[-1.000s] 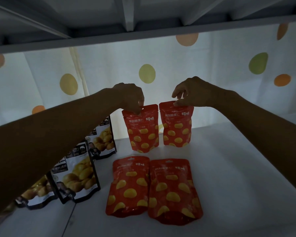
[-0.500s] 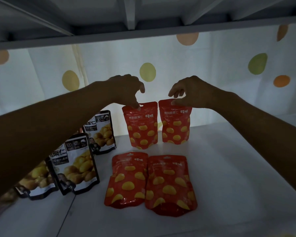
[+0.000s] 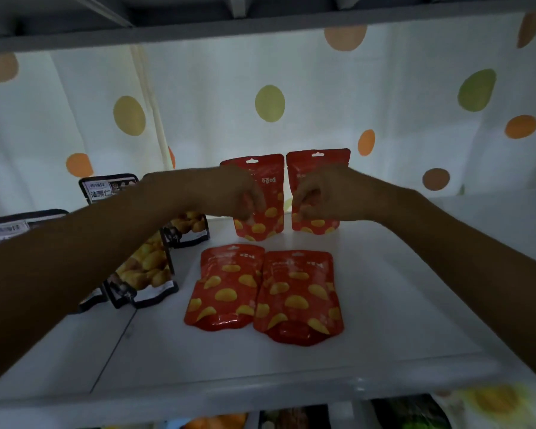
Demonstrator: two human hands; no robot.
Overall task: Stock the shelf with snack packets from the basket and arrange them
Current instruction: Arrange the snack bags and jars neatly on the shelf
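Two red snack packets with yellow pieces stand upright side by side at the back of the white shelf [image 3: 399, 289]: the left one [image 3: 271, 181] and the right one [image 3: 333, 157]. Two more of the same kind lie flat in front of them, one on the left [image 3: 226, 289] and one on the right [image 3: 297, 298], touching each other. My left hand [image 3: 242, 196] hovers in front of the left standing packet, and my right hand [image 3: 319, 196] in front of the right one. Both have loosely curled fingers and hold nothing. The tops of both standing packets are free.
Several black packets showing yellow nuts stand in a row on the left [image 3: 146, 274], partly hidden by my left forearm. A dotted white curtain [image 3: 270, 103] hangs behind the shelf, and a grey shelf board [image 3: 260, 29] runs overhead. More packets show on the shelf below [image 3: 412, 410].
Both hands have let go of the tops of the two standing packets and dropped lower and nearer to me. The packets stay upright. The camera has moved back.
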